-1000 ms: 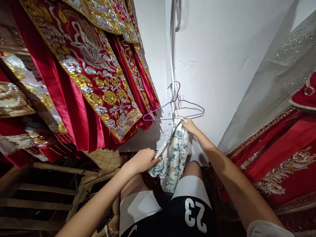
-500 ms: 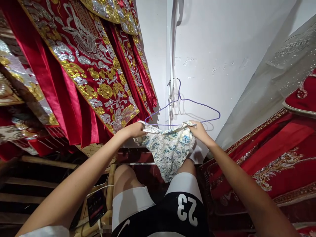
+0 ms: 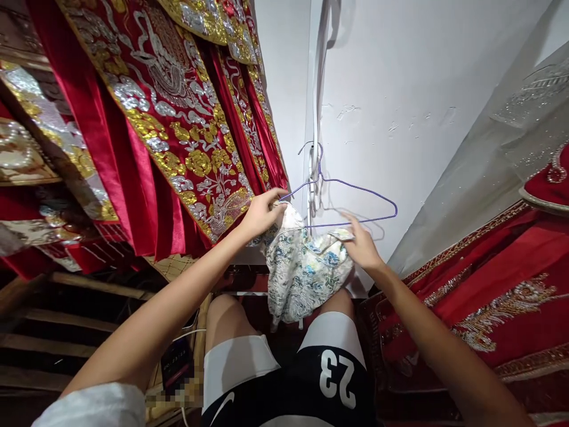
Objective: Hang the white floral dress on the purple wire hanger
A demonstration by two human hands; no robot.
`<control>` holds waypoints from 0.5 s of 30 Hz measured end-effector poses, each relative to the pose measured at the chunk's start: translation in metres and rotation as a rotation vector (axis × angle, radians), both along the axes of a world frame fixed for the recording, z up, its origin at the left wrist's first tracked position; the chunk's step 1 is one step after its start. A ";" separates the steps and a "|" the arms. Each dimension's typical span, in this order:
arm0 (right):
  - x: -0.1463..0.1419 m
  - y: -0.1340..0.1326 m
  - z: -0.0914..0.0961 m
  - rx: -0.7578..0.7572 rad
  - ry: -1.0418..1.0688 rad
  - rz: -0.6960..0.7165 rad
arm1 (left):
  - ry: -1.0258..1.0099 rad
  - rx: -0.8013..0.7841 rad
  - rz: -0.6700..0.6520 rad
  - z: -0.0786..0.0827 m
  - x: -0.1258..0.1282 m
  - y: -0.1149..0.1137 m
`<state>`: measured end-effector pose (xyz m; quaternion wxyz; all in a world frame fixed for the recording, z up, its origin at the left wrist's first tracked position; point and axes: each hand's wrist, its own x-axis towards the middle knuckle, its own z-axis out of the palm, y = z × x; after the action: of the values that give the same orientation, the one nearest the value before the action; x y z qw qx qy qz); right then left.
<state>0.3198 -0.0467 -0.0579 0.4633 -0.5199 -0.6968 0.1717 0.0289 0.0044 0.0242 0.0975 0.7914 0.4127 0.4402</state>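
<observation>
A small white garment with a blue floral print (image 3: 302, 270) hangs between my two hands, just below a purple wire hanger (image 3: 351, 190) hooked on the white wall. My left hand (image 3: 262, 210) is closed on the garment's upper left edge, right at the hanger's left end. My right hand (image 3: 362, 243) pinches the garment's upper right corner, just under the hanger's bottom wire. The cloth sags in folds over my knees.
Red robes with gold and silver embroidery (image 3: 169, 118) hang at the left. More red embroidered cloth (image 3: 498, 284) lies at the right. A white cable (image 3: 316, 89) runs down the wall. A phone (image 3: 175, 365) lies on a bamboo seat by my left thigh.
My left hand rose with the garment's edge up to the hanger's left end. The right hand stayed near the bottom wire. The spread cloth bunched into folds.
</observation>
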 end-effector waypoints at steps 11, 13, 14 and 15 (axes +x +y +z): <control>0.088 0.007 0.035 0.084 0.065 -0.203 | 0.121 0.009 0.061 0.010 -0.016 0.015; 0.095 0.007 0.043 -0.047 0.104 -0.007 | 0.073 0.024 0.134 0.010 -0.024 0.019; 0.097 0.007 0.046 -0.074 0.143 0.054 | 0.035 0.006 0.164 0.008 -0.028 0.021; 0.097 0.006 0.047 -0.051 0.172 0.056 | -0.003 -0.028 0.176 0.005 -0.030 0.023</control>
<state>0.4168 -0.0403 -0.0114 0.5030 -0.4953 -0.6641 0.2462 -0.0014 0.0276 0.0296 0.0704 0.7500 0.4867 0.4424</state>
